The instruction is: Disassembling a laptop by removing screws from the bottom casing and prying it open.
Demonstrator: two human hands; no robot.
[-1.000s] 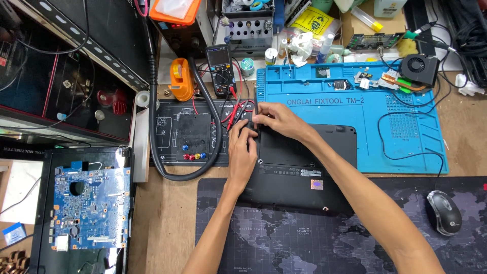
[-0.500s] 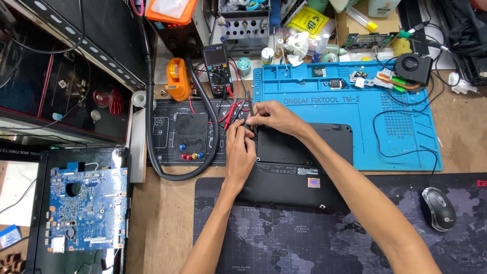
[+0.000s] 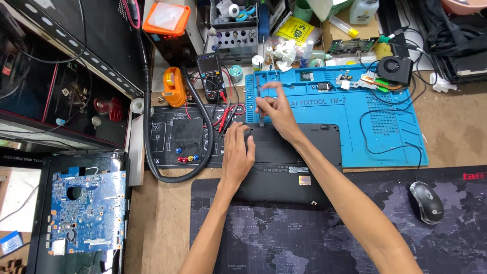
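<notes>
A black laptop base [image 3: 299, 167] lies upside down, half on the blue repair mat [image 3: 365, 122] and half on a dark desk mat printed with a world map [image 3: 304, 238]. My left hand [image 3: 238, 152] rests flat on the base's upper left corner. Just above the base's top edge, my right hand [image 3: 276, 109] is raised over the blue mat's left end. It pinches a thin grey tool [image 3: 260, 101] that points down; I cannot tell what kind of tool it is.
Left of the laptop lie a black work pad [image 3: 185, 134] with coloured screws, a looped black hose [image 3: 150, 127], red probe leads and a multimeter [image 3: 210, 76]. A blue circuit board [image 3: 83, 208] sits far left. A cooling fan [image 3: 394, 70] and a mouse [image 3: 426, 202] are on the right.
My right hand has lifted off the laptop's upper left corner and moved up over the blue mat with the thin tool. My left hand stays on the base.
</notes>
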